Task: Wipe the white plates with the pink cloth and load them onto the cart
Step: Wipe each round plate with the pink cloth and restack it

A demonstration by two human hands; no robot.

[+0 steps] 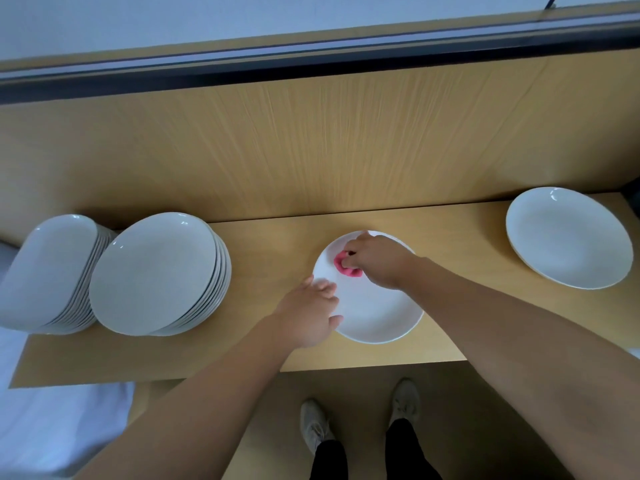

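Squarely in front, had one white plate [374, 313] lying flat on the tabletop [270, 244], close to the near edge, presumably for firm support under the rubbing. Looked glossy and plain white, shallow, with a gently raised rim. Showed no visible marks, though too bright to judge for cleanliness.

Bunched the pink cloth [343, 266] into a small wad under the right hand [377, 259], fingers curled around it, and pressed it onto the far-left part of the well. Laid the left hand [308, 313] over the near-left rim, fingers fairly straight and holding nothing, thumb against the edge, most likely to stop the plate sliding or turning under the wiping.

Further left, had two tall piles of white plates standing on the same tabletop: a round stack [152, 271] nearer the work, and a second stack [48, 271] just beside it at the far left, tilted in the wide view. Probably waiting for wiping.

Well to the right, had a single plate [568, 237] set apart, possibly wiped already, though could not confirm. Saw no cart anywhere.
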